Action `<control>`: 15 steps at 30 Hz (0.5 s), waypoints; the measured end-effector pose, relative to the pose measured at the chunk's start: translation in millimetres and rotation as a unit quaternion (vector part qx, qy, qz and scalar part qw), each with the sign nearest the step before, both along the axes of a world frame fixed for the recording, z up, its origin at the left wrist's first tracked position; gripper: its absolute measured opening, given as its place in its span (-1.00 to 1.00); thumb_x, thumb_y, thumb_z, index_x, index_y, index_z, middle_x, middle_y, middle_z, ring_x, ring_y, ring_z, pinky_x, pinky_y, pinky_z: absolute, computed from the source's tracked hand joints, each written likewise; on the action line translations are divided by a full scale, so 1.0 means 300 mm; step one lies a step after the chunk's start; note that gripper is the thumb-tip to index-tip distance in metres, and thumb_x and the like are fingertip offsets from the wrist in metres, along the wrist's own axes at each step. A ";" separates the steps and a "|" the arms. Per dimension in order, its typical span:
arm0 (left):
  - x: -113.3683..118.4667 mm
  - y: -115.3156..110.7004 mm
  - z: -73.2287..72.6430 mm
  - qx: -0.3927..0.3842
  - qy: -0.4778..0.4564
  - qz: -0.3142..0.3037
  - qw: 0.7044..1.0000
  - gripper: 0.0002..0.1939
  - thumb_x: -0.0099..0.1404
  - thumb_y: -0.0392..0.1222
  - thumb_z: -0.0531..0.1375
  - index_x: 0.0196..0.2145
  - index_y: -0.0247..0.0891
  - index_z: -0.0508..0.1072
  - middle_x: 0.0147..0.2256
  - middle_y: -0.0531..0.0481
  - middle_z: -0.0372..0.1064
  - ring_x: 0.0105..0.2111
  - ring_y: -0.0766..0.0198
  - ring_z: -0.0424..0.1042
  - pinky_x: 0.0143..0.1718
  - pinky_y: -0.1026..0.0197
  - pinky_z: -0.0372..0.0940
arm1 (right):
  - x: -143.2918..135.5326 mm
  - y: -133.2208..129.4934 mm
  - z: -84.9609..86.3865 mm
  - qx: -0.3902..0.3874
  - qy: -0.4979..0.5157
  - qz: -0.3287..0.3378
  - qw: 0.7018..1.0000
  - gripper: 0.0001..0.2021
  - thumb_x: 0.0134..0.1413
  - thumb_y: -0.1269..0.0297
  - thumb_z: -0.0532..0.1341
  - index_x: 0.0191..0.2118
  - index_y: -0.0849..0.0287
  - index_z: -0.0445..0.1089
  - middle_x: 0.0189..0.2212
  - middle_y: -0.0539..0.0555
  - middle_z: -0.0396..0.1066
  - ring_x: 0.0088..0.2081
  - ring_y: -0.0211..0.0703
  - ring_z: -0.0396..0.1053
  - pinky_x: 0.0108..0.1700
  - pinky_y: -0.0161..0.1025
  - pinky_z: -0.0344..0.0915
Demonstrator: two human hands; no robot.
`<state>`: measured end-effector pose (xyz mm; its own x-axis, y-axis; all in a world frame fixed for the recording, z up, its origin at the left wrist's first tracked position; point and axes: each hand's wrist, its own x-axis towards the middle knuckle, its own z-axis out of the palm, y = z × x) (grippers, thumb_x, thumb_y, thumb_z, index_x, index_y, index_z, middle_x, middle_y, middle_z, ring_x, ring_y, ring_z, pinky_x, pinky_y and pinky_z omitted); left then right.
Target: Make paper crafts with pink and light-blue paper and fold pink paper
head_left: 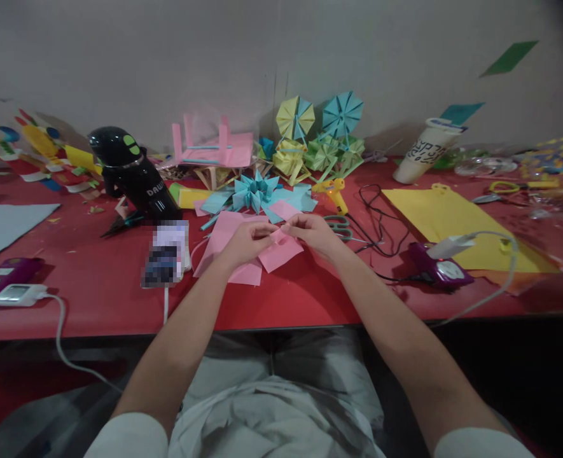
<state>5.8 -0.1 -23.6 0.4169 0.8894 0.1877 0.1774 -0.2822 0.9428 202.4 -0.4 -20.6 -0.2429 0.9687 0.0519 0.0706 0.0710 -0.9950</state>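
Between my two hands is a small square of pink paper (282, 254), its upper edge pinched and slightly bent. My left hand (251, 242) is closed on its left side, thumb and fingers together. On the upper right edge, my right hand (312, 232) grips the same sheet with the fingertips. Larger pink sheets (221, 238) lie on the red table under and beside my left hand. Just beyond my hands sits a blue folded-paper star (255, 192) with pointed petals. A yellow glue gun (333, 193) and green-handled scissors (339, 227) lie right of my right hand.
A phone (166, 254) and a black tumbler (138, 175) stand at left. Purple power strips (441, 267) with white cables lie at both sides. Yellow sheets (462, 222) and a cup (427, 149) are at right. Paper umbrellas (342, 114) and a pink paper stand (219, 149) line the wall.
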 end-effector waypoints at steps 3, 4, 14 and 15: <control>-0.001 0.000 0.003 0.000 0.005 -0.001 1.000 -0.74 0.10 -0.22 0.25 -0.21 -0.26 0.60 -0.21 -0.11 0.57 -0.19 0.13 0.53 -0.19 0.15 0.41 | 0.000 -0.002 0.003 0.001 0.002 -0.001 1.000 -0.63 -0.21 -0.03 0.43 -0.46 0.17 0.41 -0.61 -0.07 0.29 -0.56 -0.34 0.10 -0.49 -0.29 -0.02; -0.002 -0.001 0.003 0.000 0.005 -0.002 1.000 -0.73 0.10 -0.22 0.25 -0.21 -0.26 0.60 -0.21 -0.11 0.57 -0.19 0.13 0.53 -0.20 0.16 0.41 | 0.001 -0.002 0.003 0.001 0.002 -0.001 1.000 -0.63 -0.21 -0.03 0.43 -0.46 0.17 0.41 -0.61 -0.07 0.29 -0.56 -0.34 0.10 -0.49 -0.29 -0.01; 0.004 0.001 -0.001 -0.012 -0.002 0.050 0.999 -0.80 0.14 -0.17 0.26 -0.30 -0.26 0.62 -0.30 -0.08 0.57 -0.27 0.19 0.50 -0.22 0.18 0.37 | 0.004 0.005 -0.010 0.050 -0.016 -0.008 0.999 -0.64 -0.13 -0.04 0.40 -0.37 0.15 0.41 -0.47 0.00 0.38 -0.44 -0.26 0.26 -0.38 -0.27 0.21; 0.004 0.002 -0.001 -0.021 -0.007 0.062 0.998 -0.82 0.13 -0.20 0.25 -0.32 -0.27 0.62 -0.30 -0.08 0.57 -0.26 0.20 0.50 -0.20 0.18 0.36 | 0.004 0.004 -0.010 0.078 -0.016 -0.014 0.997 -0.64 -0.11 -0.04 0.38 -0.33 0.14 0.41 -0.40 0.02 0.41 -0.38 -0.24 0.31 -0.34 -0.27 0.25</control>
